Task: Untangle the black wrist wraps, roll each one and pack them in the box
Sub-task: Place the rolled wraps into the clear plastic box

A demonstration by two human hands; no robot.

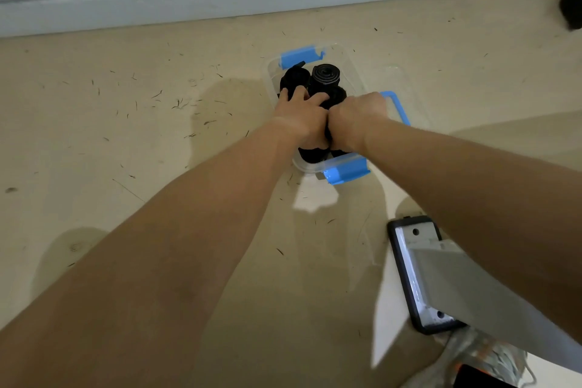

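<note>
A clear plastic box (352, 66) with blue latches stands on the beige floor and holds several rolled black wrist wraps. One rolled wrap (324, 74) stands at the far end with its spiral showing, and another dark wrap (293, 77) lies beside it. My left hand (302, 116) is inside the box, its fingers curled over the black wraps in the middle. My right hand (356, 123) is next to it, knuckles up, its fingers bent down into the box among the wraps; what they hold is hidden.
A phone in a black case (409, 261) lies on the floor at the lower right, partly under a grey sleeve. A shoe (478, 362) shows at the bottom right. The wall's skirting (220, 0) runs behind the box. A dark object (571, 6) sits at the far right.
</note>
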